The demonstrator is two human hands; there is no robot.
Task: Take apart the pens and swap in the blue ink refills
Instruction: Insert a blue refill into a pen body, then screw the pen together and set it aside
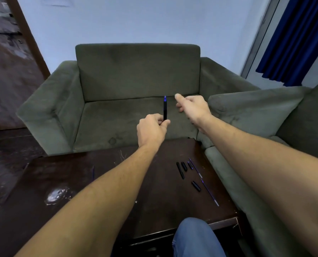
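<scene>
Left hand (151,129) and right hand (193,106) are stretched forward past the far edge of the table (160,197). Nearest, a knee in blue jeans (195,236) is seen at the near edge. Toward the right edge, black pen pieces (180,170) are laid in a loose group, with two thin blue refills (209,191) set beside them, running toward the near right corner. Another thin refill (93,172) is laid left of the left forearm.

Beyond the far edge, a black pen barrel (165,110) is gripped at its lower end by the left hand, fingers and thumb curled round it, and held upright, blue tip on top. The right hand is held just right of that tip, apart from it, thumb out, fingers loosely curled; nothing is seen in it. A green armchair (136,71) is placed behind.
</scene>
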